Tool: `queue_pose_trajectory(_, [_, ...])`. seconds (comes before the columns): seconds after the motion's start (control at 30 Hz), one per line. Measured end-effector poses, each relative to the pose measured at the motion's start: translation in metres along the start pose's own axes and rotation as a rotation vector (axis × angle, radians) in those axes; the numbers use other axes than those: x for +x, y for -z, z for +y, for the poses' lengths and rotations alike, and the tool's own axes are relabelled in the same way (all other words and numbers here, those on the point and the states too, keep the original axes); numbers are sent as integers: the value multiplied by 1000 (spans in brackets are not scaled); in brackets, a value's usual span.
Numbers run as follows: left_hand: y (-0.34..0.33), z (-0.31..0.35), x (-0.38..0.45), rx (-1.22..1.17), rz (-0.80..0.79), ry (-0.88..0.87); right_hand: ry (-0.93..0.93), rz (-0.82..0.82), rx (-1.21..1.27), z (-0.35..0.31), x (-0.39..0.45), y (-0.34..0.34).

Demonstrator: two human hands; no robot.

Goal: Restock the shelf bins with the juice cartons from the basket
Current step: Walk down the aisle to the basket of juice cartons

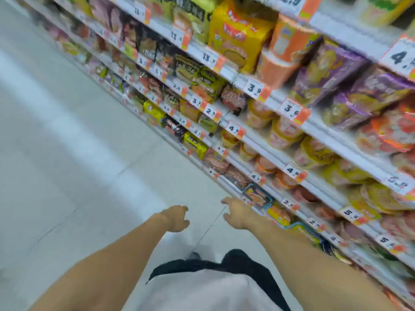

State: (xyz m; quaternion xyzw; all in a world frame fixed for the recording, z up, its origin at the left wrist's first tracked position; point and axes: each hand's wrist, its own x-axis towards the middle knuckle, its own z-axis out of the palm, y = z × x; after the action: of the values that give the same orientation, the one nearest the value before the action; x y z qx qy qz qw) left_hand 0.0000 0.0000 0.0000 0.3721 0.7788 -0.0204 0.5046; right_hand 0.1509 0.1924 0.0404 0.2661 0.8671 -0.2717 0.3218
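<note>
- The pale tiled floor [67, 153] fills the left side of your view; nothing stands on it there.
- Your left hand [176, 217] reaches forward over the floor, fingers loosely curled, holding nothing.
- Your right hand [238, 213] reaches toward the lowest shelves, fingers spread apart, holding nothing, just short of a wire shelf bin [258, 195].
- That teal-rimmed bin holds orange and red packets; a second bin [280, 215] beside it holds yellow and red packs. Their labels are too blurred to read.
- You cannot see juice cartons or a basket anywhere in view.
- The shelves [258, 140] run diagonally up the right side, packed with noodle packets and cups; brand names are blurred.
- Price tags [254, 88] on the shelf rails read partly: "13", "3.9", "3.6", "4.9", "5.9", "2.9".
- A yellow multipack [238, 34] stands on an upper shelf, with purple packs [330, 70] to its right.
</note>
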Motion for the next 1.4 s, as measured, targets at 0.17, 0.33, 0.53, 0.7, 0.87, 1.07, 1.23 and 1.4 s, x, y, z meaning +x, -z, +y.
queue_pose_trajectory(0.17, [9, -67, -9, -155, 28, 100, 53, -202, -39, -76, 65, -4])
queue_pose_trajectory(0.33, [39, -137, 2, -328, 27, 221, 70, -428, -110, -157, 144, 3])
queue_pose_trajectory(0.53, [116, -232, 17, -526, 20, 390, 181, -535, -285, -258, 279, 46])
queue_pose_trajectory(0.7, [217, -321, 13, -625, 126, 471, 244, -545, -317, -373, 377, 113])
queue_pose_trajectory(0.87, [309, -420, 21, -748, 194, 478, 286, -582, -410, -499, 465, 157])
queue_pose_trajectory(1.07, [405, -576, 38, -849, 198, 475, 278, -579, -482, -661, 577, 190])
queue_pose_trajectory(1.23, [508, -710, 29, -894, 207, 510, 294, -541, -434, -800, 647, 241])
queue_pose_trajectory(1.4, [624, -835, 45, -887, 193, 520, 306, -542, -343, -930, 730, 291])
